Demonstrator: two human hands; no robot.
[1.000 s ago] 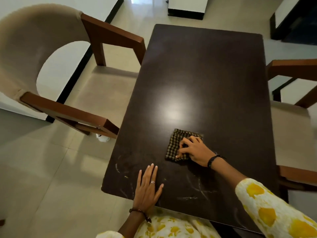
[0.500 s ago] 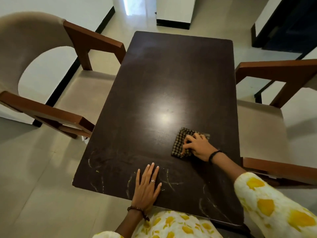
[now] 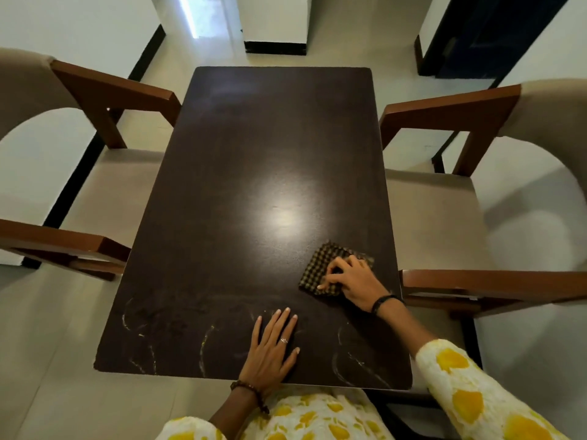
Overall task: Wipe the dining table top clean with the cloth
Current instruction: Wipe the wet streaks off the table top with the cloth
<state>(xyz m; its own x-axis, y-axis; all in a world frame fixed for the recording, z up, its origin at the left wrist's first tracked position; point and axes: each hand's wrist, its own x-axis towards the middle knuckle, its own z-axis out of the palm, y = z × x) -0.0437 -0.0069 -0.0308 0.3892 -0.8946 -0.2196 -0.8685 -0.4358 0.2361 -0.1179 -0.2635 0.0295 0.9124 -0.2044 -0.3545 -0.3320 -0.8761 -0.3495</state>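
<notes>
1. Pressing down on the checked cloth, our right hand has its fingers curled over the folded fabric and grips it against the dining table top.
2. We see the cloth lying toward 4 o'clock on the dark top, near the right-hand edge and just beside the patch of glare at the centre.
3. Our left hand rests flat at 6 o'clock, fingers straight and spread, grasping nothing, close to the near edge.
4. We find pale chalky smears across the near strip of the top, from 7 o'clock round to 5 o'clock.
5. We have one armchair at 9 o'clock and another chair at 3 o'clock, both drawn up to the table's long sides.
6. We can see no container on the table.
</notes>
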